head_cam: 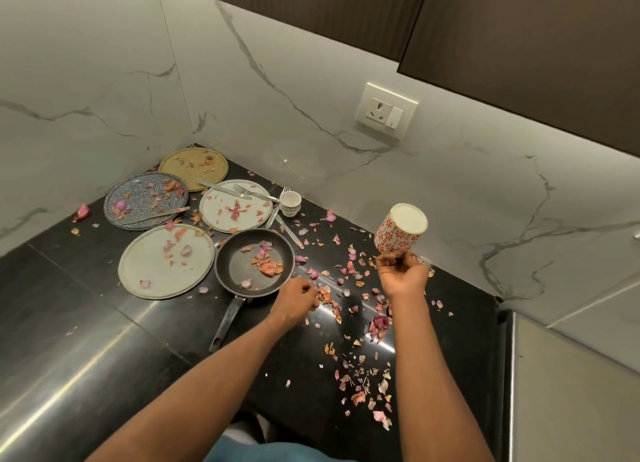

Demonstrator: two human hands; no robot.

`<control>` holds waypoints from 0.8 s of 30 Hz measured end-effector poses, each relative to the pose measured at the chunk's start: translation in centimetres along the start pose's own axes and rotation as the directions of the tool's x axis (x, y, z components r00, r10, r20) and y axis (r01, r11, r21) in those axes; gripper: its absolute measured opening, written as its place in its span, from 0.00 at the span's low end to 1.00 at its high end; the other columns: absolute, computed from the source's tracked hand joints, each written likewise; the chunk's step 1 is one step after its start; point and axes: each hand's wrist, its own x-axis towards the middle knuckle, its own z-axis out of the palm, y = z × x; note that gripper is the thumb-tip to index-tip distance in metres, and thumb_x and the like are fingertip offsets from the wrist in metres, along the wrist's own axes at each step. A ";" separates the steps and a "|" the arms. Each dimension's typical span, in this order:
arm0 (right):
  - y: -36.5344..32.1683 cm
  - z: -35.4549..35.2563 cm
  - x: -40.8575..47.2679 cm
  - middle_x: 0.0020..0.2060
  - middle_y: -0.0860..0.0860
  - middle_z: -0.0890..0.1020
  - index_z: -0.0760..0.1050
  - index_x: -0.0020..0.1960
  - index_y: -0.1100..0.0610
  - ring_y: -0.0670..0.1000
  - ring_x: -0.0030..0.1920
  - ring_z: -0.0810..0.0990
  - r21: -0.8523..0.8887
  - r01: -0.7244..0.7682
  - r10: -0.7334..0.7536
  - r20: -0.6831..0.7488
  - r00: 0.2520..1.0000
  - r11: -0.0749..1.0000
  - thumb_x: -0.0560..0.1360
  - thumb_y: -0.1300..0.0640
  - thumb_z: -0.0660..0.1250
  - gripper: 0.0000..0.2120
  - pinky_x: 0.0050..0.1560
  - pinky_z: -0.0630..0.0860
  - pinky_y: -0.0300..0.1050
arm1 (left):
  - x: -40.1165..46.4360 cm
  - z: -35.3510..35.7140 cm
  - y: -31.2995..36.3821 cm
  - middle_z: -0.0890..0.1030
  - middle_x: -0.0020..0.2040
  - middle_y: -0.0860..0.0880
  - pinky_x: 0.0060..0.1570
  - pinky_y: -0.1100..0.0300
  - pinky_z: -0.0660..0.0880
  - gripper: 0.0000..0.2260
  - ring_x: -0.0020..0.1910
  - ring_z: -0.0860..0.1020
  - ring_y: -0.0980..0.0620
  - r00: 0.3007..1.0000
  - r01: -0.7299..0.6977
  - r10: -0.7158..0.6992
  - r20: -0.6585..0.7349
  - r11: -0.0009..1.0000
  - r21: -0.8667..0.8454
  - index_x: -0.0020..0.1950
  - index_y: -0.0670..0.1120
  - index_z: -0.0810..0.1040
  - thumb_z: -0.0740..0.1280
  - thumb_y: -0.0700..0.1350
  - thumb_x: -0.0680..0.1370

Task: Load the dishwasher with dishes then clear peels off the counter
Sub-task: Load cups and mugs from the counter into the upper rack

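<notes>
My right hand (pixel 401 274) grips a white cup with a red flower pattern (pixel 401 228), held upside down above the black counter (pixel 86 340). My left hand (pixel 298 297) rests low on the counter beside the black frying pan (pixel 254 262), its fingers curled at a small heap of onion peels (pixel 325 293); whether it holds any I cannot tell. Peels are scattered over the counter, the pan and the plates. Two pale plates (pixel 166 261) (pixel 235 205), a blue plate (pixel 145 200) and a tan plate (pixel 194 167) lie at the back left.
Forks and a knife (pixel 239 191) lie across the far pale plate, another knife (pixel 156 215) on the blue plate. Stacked small cups (pixel 290 202) stand by more cutlery (pixel 285 227). Marble walls close the corner; a socket (pixel 386 109) sits on the right wall under dark cabinets.
</notes>
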 end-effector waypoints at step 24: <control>7.4 -14.3 -12.8 0.38 0.53 0.74 0.78 0.53 0.61 0.44 0.22 0.72 -0.387 -0.067 -0.037 -0.256 0.966 0.920 0.80 0.57 0.56 0.13 0.19 0.70 0.36 | -9.9 2.8 1.1 0.80 0.59 0.44 0.55 0.42 0.81 0.29 0.58 0.79 0.42 0.935 0.246 -0.054 0.351 0.813 -0.529 0.67 0.49 0.74 0.68 0.68 0.74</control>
